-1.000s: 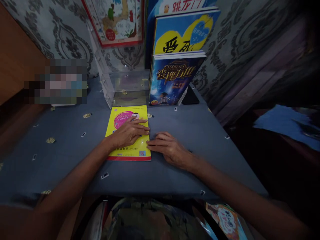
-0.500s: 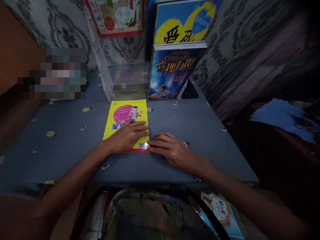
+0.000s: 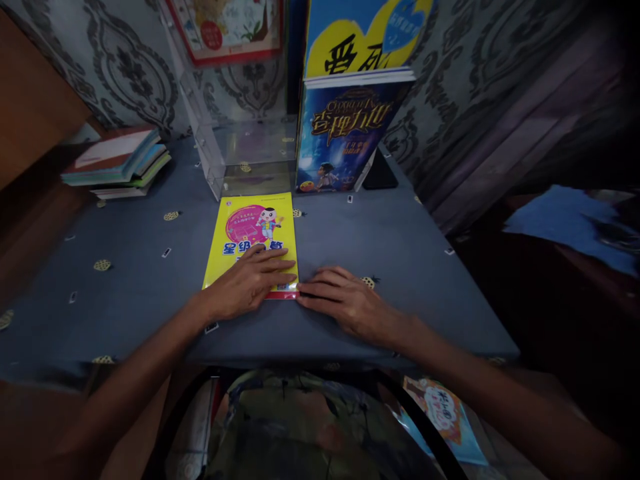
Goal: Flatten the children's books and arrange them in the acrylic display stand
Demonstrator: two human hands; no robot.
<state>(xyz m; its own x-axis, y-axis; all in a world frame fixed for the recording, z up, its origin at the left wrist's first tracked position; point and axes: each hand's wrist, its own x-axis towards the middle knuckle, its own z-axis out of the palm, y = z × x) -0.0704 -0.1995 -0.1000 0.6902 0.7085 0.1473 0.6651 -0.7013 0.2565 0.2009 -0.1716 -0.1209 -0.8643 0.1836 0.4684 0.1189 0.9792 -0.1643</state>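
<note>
A thin yellow workbook [image 3: 215, 257] with a pink circle and a cartoon figure on its cover lies shut on the cloth-covered table [image 3: 375, 243]. My left hand [image 3: 250, 280] rests flat across its lower half, fingers stretched to the right and slightly apart, hiding part of the title. At the lower right corner, my right hand [image 3: 350, 300] lies on the table with its fingers extended, the tips touching the workbook's edge. The right thumb is hidden, and I see nothing held in that hand.
Beyond the workbook stands a clear plastic rack [image 3: 207, 157]. Upright blue books [image 3: 345, 143] fill its right side; a dark flat object [image 3: 380, 173] lies behind them. Stacked books [image 3: 117, 163] sit at the back left. Another book [image 3: 445, 417] shows below the table's front edge.
My left hand has shifted slightly down the workbook cover, so more of the title shows. My right hand stays at the corner. The view has moved slightly.
</note>
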